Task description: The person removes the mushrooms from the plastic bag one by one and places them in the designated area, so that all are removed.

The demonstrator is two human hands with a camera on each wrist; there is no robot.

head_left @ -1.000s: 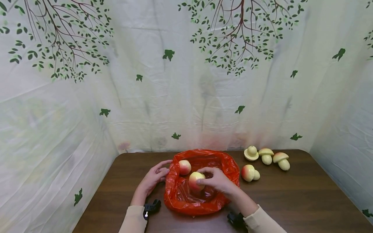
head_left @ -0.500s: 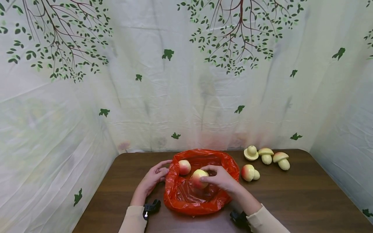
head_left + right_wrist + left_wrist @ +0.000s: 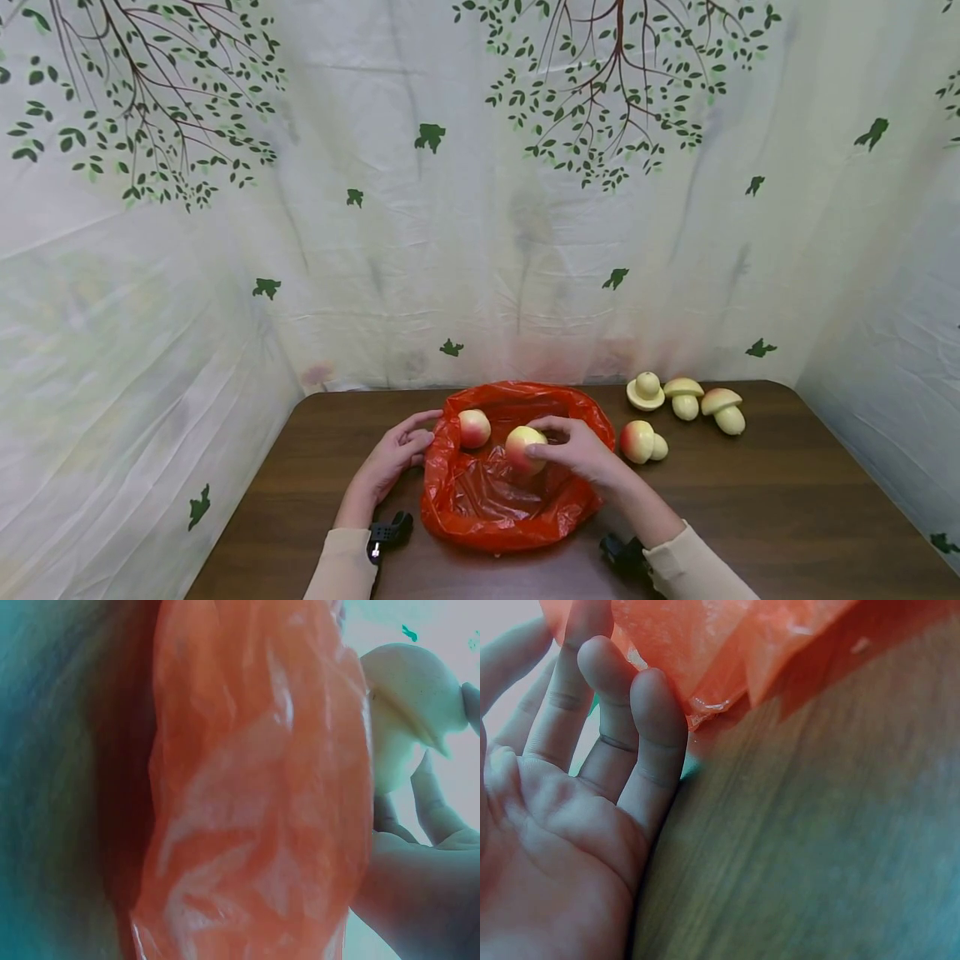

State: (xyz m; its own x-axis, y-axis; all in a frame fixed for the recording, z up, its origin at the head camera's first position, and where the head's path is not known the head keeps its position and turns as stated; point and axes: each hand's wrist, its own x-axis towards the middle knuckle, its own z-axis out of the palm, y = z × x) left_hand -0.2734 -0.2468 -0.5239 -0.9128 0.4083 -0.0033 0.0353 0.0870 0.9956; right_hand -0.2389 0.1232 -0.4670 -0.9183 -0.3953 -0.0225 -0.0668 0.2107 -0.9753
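In the head view my right hand (image 3: pixel 573 450) pinches a yellow-and-red peach (image 3: pixel 522 448) between thumb and fingers, over the mouth of a red plastic bag (image 3: pixel 510 540). The right wrist view shows the pointed tip of this peach (image 3: pixel 409 697) beyond the bag's wall (image 3: pixel 262 772). Another peach (image 3: pixel 474 428) sits inside the bag at its left. My left hand (image 3: pixel 393 454) is at the bag's left side with its fingertips against the plastic. Its fingers (image 3: pixel 656 727) look loosely bent in the left wrist view; part of the contact is hidden.
Several pale mushrooms with reddish or yellow caps lie right of the bag, one of them a red-capped mushroom (image 3: pixel 637 442) close to its edge. The dark wooden table (image 3: pixel 750 517) ends at a leaf-printed curtain (image 3: pixel 525 208) behind and at both sides.
My right hand has moved right and slightly up with the peach, from the middle of the bag's mouth toward its right side. The left hand and the bag have barely moved.
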